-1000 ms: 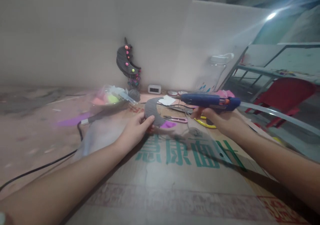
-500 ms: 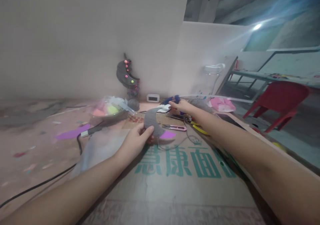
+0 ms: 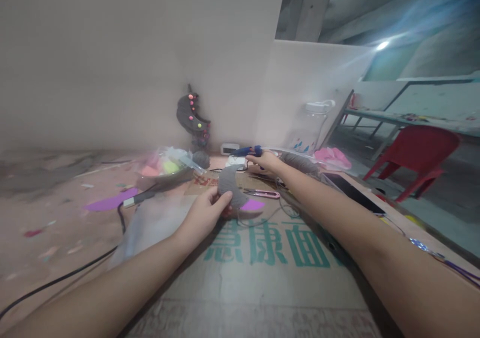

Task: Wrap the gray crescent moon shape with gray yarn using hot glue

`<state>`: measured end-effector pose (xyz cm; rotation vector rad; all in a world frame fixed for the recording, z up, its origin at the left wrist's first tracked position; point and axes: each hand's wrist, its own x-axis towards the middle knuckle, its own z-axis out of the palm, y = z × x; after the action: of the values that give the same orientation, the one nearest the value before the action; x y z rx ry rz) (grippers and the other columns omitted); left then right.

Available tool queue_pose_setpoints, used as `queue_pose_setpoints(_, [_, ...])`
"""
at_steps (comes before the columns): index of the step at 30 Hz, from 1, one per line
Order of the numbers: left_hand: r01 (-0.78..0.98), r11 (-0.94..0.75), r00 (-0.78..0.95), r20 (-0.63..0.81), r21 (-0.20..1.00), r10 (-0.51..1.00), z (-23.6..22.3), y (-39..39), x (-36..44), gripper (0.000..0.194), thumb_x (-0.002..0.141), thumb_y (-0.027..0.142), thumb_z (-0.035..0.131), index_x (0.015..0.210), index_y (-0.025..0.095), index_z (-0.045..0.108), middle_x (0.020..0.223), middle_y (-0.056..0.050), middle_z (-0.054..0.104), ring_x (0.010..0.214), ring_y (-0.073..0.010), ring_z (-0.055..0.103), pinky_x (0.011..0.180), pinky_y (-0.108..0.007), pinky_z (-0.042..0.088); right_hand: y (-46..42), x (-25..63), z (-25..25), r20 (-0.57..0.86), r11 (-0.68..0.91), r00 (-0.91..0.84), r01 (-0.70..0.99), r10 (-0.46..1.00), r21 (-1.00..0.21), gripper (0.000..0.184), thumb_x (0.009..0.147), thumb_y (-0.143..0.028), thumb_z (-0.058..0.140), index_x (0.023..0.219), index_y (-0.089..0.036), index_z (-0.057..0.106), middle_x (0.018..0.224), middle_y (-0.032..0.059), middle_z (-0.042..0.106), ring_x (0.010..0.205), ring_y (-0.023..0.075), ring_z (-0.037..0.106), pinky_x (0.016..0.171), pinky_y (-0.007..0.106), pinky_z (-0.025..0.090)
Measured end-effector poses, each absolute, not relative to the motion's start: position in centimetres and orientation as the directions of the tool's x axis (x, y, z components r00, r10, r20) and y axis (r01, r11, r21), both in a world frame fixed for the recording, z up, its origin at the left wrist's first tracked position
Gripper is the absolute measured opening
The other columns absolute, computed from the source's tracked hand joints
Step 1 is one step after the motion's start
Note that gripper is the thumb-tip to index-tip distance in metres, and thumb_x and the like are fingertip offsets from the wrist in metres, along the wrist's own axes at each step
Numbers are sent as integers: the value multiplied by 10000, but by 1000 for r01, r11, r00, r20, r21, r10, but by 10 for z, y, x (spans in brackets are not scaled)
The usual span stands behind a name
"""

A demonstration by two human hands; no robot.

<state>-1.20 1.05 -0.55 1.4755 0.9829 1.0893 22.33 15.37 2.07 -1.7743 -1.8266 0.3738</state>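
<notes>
My left hand pinches the lower end of a grey crescent-shaped piece that stands on a cardboard sheet with green print. A purple tip shows at the crescent's right end. My right hand is stretched far forward, closed around the blue glue gun, which sits low near the wall beside a small white clock. Pink-handled snips lie just right of the crescent.
A finished grey crescent with coloured beads leans on the wall. A clear bag of bright bits and a purple strip lie left. A black cable runs across the floor. A red chair stands right.
My right hand carried the glue gun from mid-air on the right forward and down toward the wall. The left hand kept its hold on the grey crescent.
</notes>
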Motion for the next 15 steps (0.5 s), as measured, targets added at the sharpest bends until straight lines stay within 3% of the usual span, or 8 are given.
queue_pose_setpoints(9, [49, -140, 247, 124, 989, 961, -7, 11, -13, 388, 756, 519, 659, 820, 139, 611, 651, -4, 618, 598, -142, 577, 579, -254, 454, 148, 243, 18, 172, 94, -7, 860, 985, -501, 327, 905, -402, 613, 1009, -115, 733, 775, 66, 734, 634, 157, 657, 615, 236, 493])
queue_pose_setpoints(15, [26, -145, 240, 134, 989, 961, -4, 10, -13, 378, 752, 512, 675, 804, 143, 613, 650, -3, 611, 588, -139, 571, 575, -253, 451, 123, 250, 32, 209, 170, -93, 904, 974, -392, 418, 875, -422, 661, 1170, -127, 688, 1093, 156, 738, 975, 269, 689, 857, 334, 502])
